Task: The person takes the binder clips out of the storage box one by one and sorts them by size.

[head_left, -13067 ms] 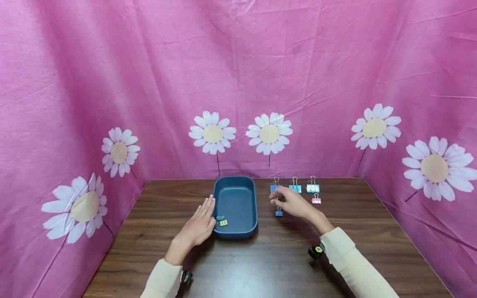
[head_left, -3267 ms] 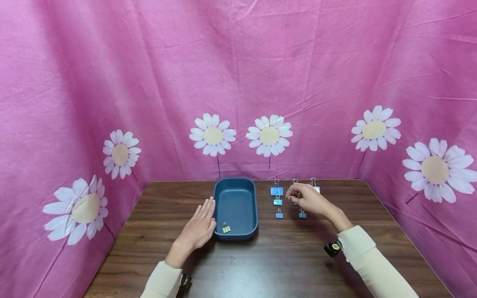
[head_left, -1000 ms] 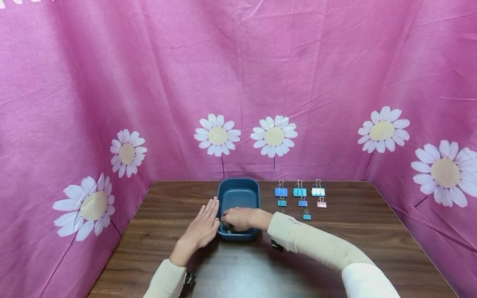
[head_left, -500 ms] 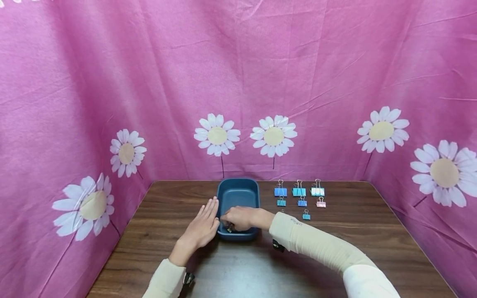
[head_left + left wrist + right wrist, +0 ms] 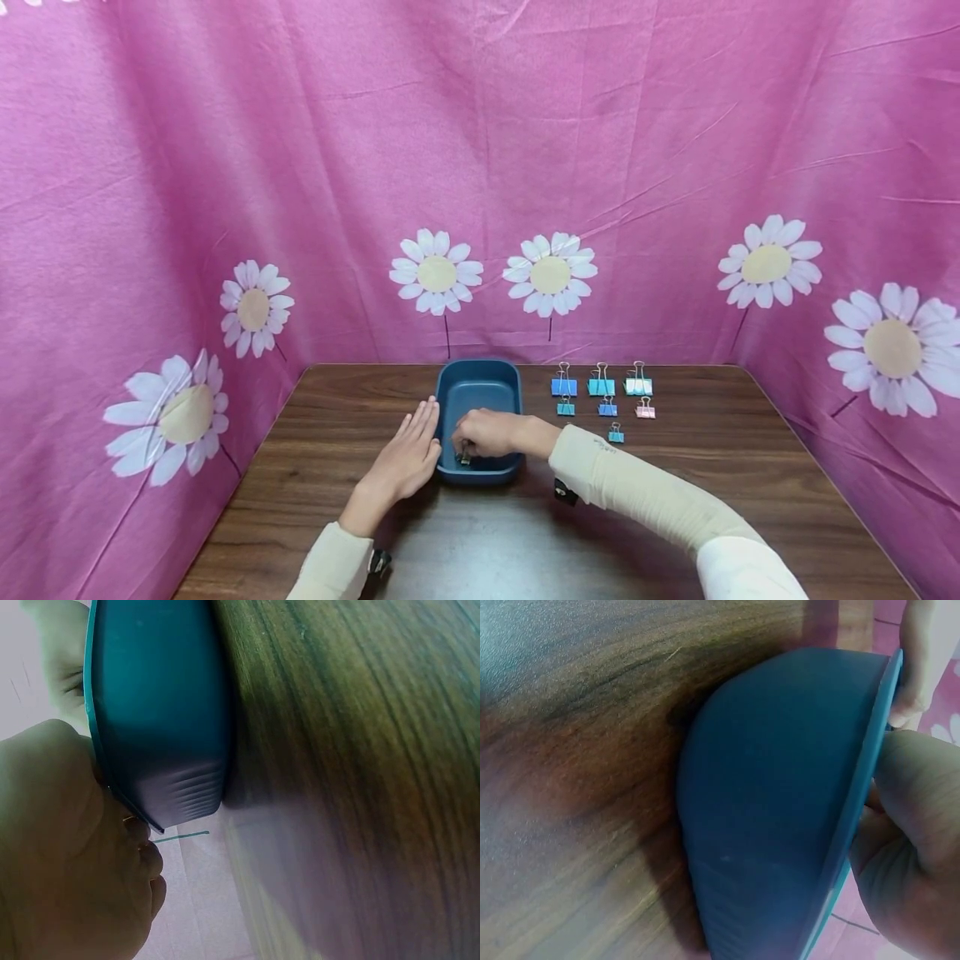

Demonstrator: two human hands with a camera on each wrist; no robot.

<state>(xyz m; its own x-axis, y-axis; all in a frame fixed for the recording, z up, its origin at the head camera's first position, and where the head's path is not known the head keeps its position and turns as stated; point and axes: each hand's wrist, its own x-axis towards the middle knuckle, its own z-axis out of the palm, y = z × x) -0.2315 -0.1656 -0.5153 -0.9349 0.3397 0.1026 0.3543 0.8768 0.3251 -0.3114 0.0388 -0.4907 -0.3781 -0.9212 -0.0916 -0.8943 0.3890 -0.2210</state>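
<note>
My left hand (image 5: 401, 462) lies with straight fingers along the left side of the dark blue tray (image 5: 477, 396). In the left wrist view, the fingers of that hand (image 5: 64, 847) stand at the tray's rim. Reaching in from the right, my right hand (image 5: 489, 433) is inside the near part of the tray. Its curled fingertips pinch a small yellowish binder clip (image 5: 465, 459), low over the tray floor and partly covered by the fingers. The right wrist view has the hand (image 5: 915, 847) behind the tray wall (image 5: 780, 772), which hides the clip there.
Right of the tray, binder clips stand in rows: a large blue clip (image 5: 564, 387), a large teal clip (image 5: 601, 387) and a silvery clip (image 5: 638, 387) at the back. Nearer are smaller ones, including a pink clip (image 5: 645, 412) and a small teal clip (image 5: 616, 437). A pink curtain (image 5: 480, 167) surrounds the table.
Earlier my right hand was among the clips on the right; it has since moved into the tray and taken hold of the yellowish clip, shifting slightly right and away. My left hand stays put.
</note>
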